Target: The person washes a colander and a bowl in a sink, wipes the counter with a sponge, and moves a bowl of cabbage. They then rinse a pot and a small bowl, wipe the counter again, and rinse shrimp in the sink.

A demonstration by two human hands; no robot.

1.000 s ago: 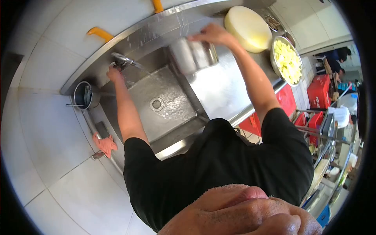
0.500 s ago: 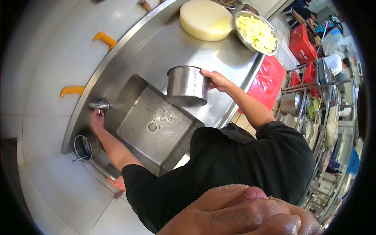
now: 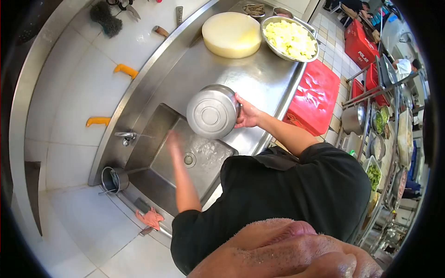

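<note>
Steel pot (image 3: 212,111): round, plain, tipped on its side with the ringed base turned toward me, held over the edge where the counter (image 3: 259,83) met the sink (image 3: 162,167). My right hand (image 3: 245,112) gripped it at the rim, fingers clenched on the lip, thumb side toward me.

Progress, as I judged it: the pot appeared emptied, since it was tilted mouth away and nothing showed spilling from it; the basin floor glistened wet around the drain (image 3: 188,159). Whether the inside was clean I could not tell. No stream showed at the tap (image 3: 125,135).

Left hand (image 3: 174,139): blurred over the basin, just left of the pot and apart from it, holding nothing visible; whether spread or curled I could not tell.

Other items: beyond the right hand, a pale round chopping block (image 3: 231,34) and a wide bowl of chopped yellow-green vegetable (image 3: 289,38); to the right of it, a red crate (image 3: 314,102); left of the left hand, a small can (image 3: 115,179) and a pink cloth (image 3: 149,217).
</note>
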